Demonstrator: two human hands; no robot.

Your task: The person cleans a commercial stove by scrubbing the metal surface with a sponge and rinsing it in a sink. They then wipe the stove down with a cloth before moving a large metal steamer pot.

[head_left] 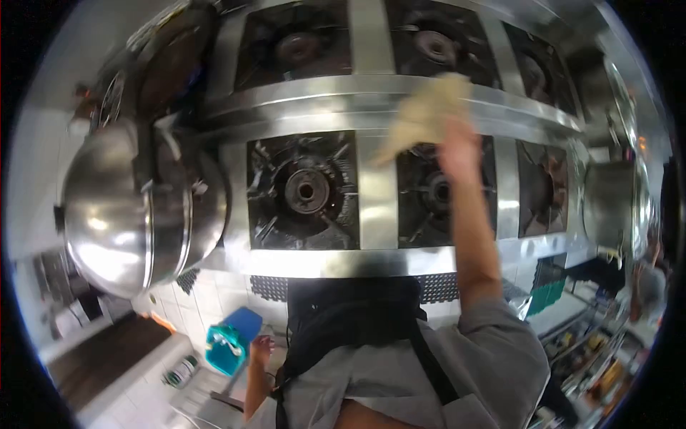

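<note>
My right hand [459, 146] is closed on a yellowish cloth [427, 114], both a little smeared by motion. The cloth spreads over the steel strip [314, 111] between the front and back rows of burners, partly covering the edge of the middle front burner [437, 189]. Low by my left side, my left hand [262, 349] hangs away from the stove with its fingers curled in, and I see nothing in it. To the left of the cloth is another front burner [307, 190] with a black grate.
A large domed steel vessel [107, 222] stands at the stove's left end, and a steel pot [609, 200] at the right. Behind are more burners [296, 48]. A teal bin [223, 350] is on the floor, lower left. Another person [649, 286] is at far right.
</note>
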